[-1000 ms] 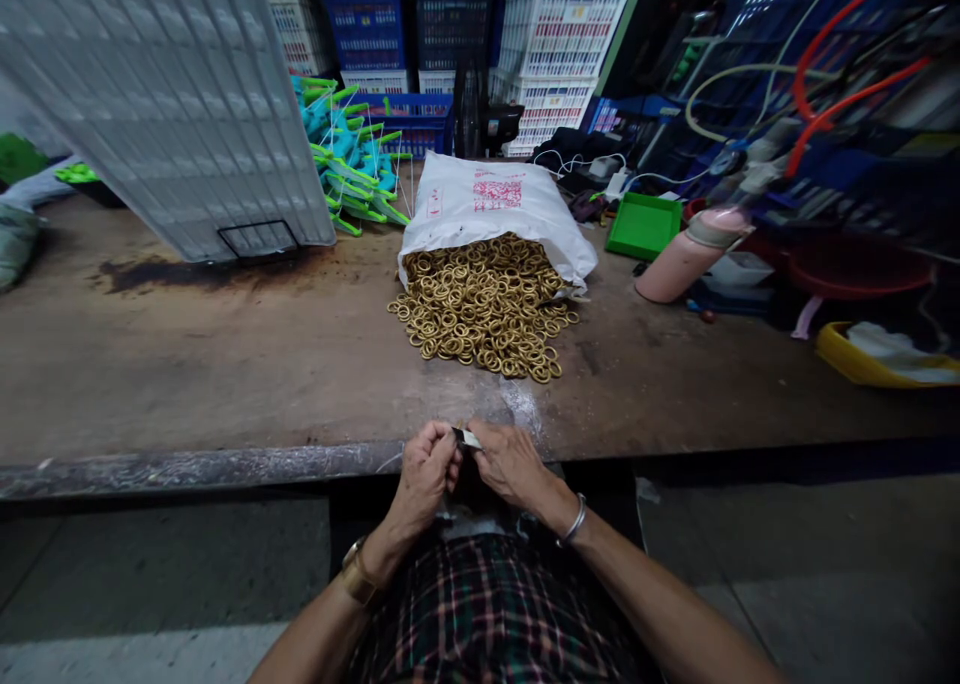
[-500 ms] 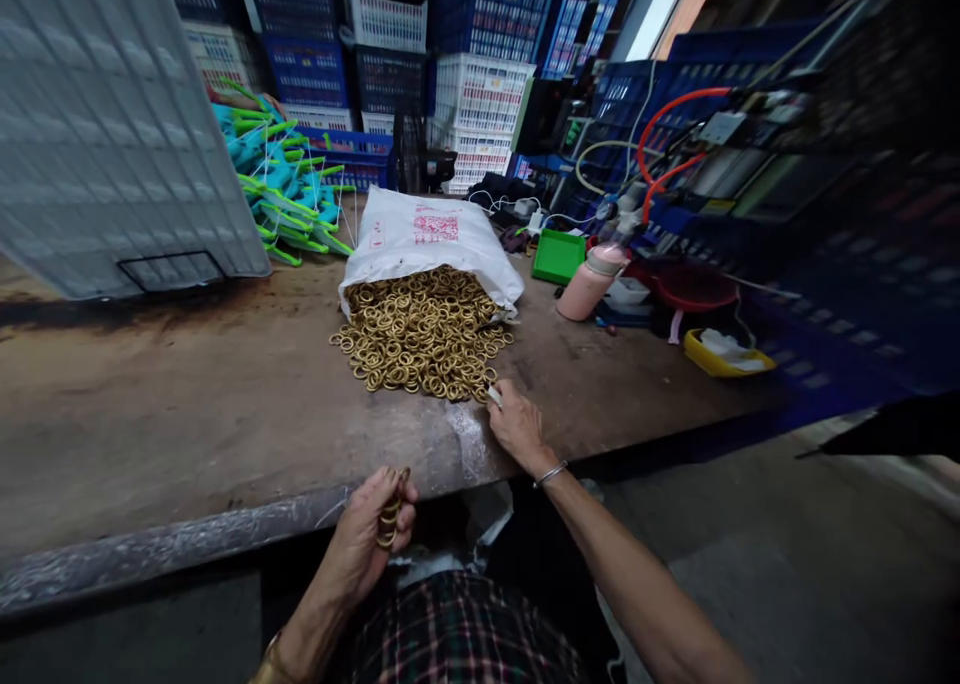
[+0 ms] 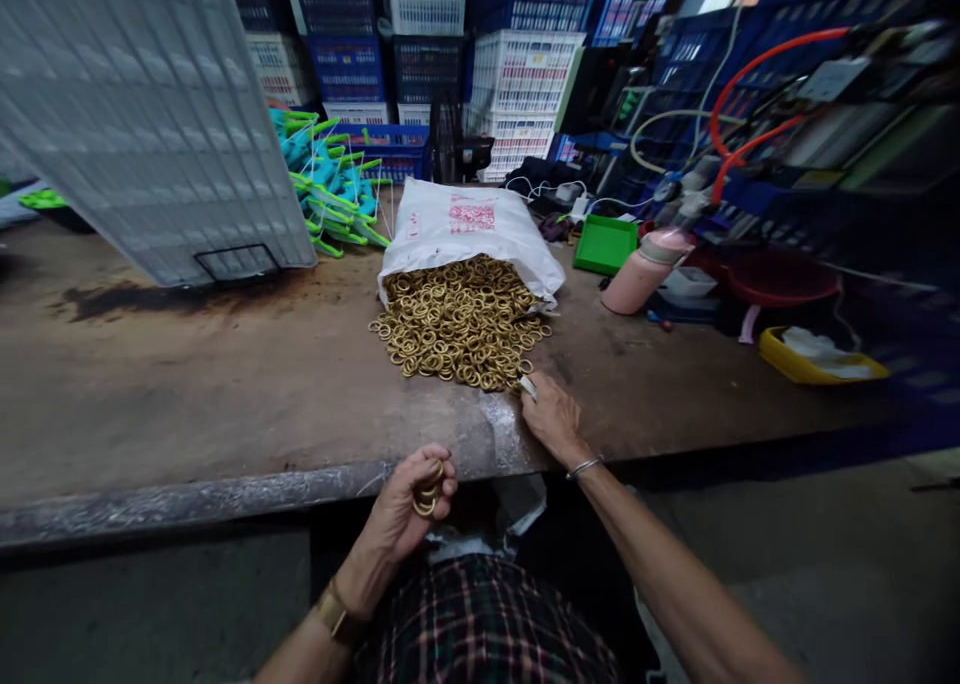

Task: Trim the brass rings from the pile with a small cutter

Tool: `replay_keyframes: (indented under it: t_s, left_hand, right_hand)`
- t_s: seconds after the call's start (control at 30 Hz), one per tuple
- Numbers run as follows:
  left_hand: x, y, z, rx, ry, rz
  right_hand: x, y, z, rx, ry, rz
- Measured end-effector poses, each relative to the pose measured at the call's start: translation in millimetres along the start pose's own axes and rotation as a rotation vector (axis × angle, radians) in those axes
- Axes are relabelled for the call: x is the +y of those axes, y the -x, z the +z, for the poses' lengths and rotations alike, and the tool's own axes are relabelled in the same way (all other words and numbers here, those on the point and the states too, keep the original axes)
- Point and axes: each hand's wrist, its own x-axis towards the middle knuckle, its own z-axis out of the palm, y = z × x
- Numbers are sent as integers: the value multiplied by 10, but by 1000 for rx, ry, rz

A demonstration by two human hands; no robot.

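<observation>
Brass-coloured metal rings spill in a heap from the mouth of a white woven sack with red print, lying on the table. My left hand is at the table's front edge, its fingers curled round several brass rings. At the near right edge of the heap is my right hand, palm down, fingers bent in and touching the outermost rings. Something white wraps or lies along one of its fingers. Its fingertips are partly hidden, so what they pinch does not show.
A large pale ribbed panel stands at the left, beside green and turquoise plastic pieces. Right of the sack are a green tray, a pink bottle and a yellow dish. Stacked crates fill the back.
The view has swung left, so everything sits further right in it. My left hand still holds rings, turned slightly. My right hand stays at the heap's edge.
</observation>
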Motion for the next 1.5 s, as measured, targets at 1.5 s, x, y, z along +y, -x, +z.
replay_keyframes:
  t_s: [1.5]
  left_hand:
    - [23,7,5,91,-490,181]
  right_hand:
    - [-787,612,-58,-475,-868,-201]
